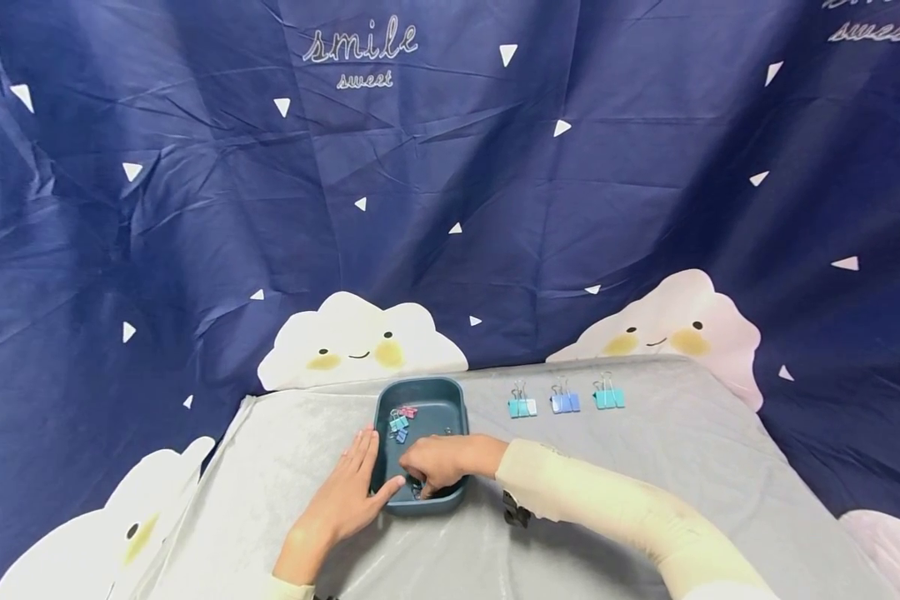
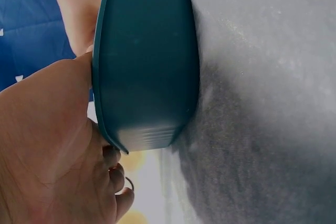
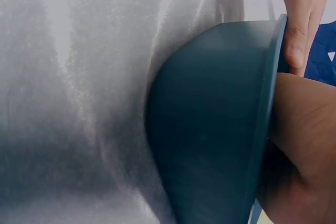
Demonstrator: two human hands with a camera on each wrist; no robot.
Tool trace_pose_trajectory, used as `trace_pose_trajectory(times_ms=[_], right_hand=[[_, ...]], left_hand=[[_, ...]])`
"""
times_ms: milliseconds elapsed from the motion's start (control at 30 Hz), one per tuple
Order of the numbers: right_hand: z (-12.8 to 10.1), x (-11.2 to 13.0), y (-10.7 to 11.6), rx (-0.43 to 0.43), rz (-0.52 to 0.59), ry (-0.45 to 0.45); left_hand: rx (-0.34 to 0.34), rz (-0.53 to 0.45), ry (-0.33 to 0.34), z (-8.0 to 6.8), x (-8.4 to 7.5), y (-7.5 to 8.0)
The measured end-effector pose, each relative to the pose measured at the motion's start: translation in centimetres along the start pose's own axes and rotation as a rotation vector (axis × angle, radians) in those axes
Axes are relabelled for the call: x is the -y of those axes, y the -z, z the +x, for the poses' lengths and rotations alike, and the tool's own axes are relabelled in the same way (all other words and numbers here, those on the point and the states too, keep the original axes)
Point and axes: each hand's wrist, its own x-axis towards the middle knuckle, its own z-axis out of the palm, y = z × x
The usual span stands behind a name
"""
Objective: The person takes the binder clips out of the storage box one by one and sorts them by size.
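While the left hand lay flat against the teal tray at lower centre — fingers straight, holding nothing — the right hand reached inside, fingers curled over small binder clips; whether it pinched one could not be told.

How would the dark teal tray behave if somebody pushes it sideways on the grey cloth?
The dark teal tray looks like thin, stiff plastic, so it is probably light. Its rounded base on the sheeny grey cloth would likely slide, not tip. The left hand resting flat against its side suggests it shifts easily.
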Motion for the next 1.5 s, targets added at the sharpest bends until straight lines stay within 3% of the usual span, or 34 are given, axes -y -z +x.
trace_pose_trajectory(times_ms=[267, 667, 1000, 1500], right_hand=[[-0.2, -0.2, 0.0, -0.037, 0.093, 0.020], [-0.6, -1.1, 1.6, -0.100, 0.128, 0.012], [-1.5, -1.7, 2.8, -0.173, 0.136, 0.040], [-3.6, -2.5, 4.4, -0.293, 0.281, 0.065]], left_hand=[[0.016, -0.013, 0.022, 0.0, -0.1, -0.1], [-0.005, -0.021, 0.015, -0.1, -0.2, 0.0], [0.028, -0.017, 0.041, -0.1, -0.2, -0.2], [0.034, -0.015, 0.053, 0.1, -0.2, -0.2]])
